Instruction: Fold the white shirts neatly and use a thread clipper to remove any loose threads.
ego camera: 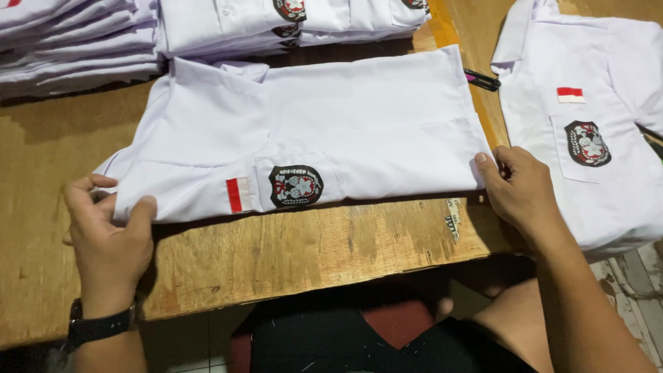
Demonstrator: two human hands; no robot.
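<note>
**Folded white shirt held at both ends on the wooden counter**

A white uniform shirt lies partly folded across the wooden counter, its near edge close to the counter's front rim. The left hand is closed on the shirt's left end, thumb on top of the cloth and fingers curled beneath the fold. The right hand is closed on the shirt's right near corner, fingertips tucked at the edge.

The shirt looks light, soft and limp; it would likely sag and lose its fold if lifted by one end, so the two ends of the near edge, where the hands now are, seem the sound places to hold it. The chest pocket with its dark embroidered badge and the red-and-white patch beside it look stiffer than the cloth around them. The cotton probably slides easily on the worn wood.

Behind the shirt stand stacks of folded white shirts, cut off by the top of the frame, so their height cannot be told. To the shirt's right lies another white shirt, running out of view at the right. Just past the shirt's far right corner a small dark object with a pink part is half hidden; what it is cannot be made out. The fingers under the shirt are concealed.
</note>
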